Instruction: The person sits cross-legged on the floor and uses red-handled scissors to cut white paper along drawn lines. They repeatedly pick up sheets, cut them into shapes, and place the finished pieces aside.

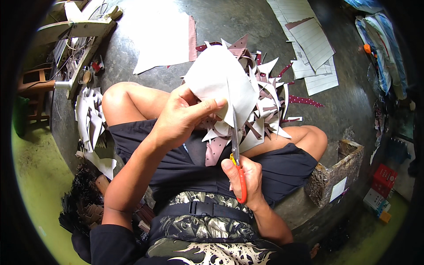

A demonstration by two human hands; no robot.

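My left hand pinches a white sheet piece with its thumb on top, holding it up over my lap. The piece looks like fabric or thin leather; I cannot tell which. In my right hand is a pair of scissors with red and yellow handles. Its blades point away from me and lie at the white piece, along a slit. Beneath and to the right spreads a heap of pointed offcuts, white, pinkish and dotted maroon.
A large white sheet lies on the dark floor ahead. Lined sheets are at the far right. A worn box stands by my right knee, and stacked cut pieces lie by my left. Wooden frames stand at the far left.
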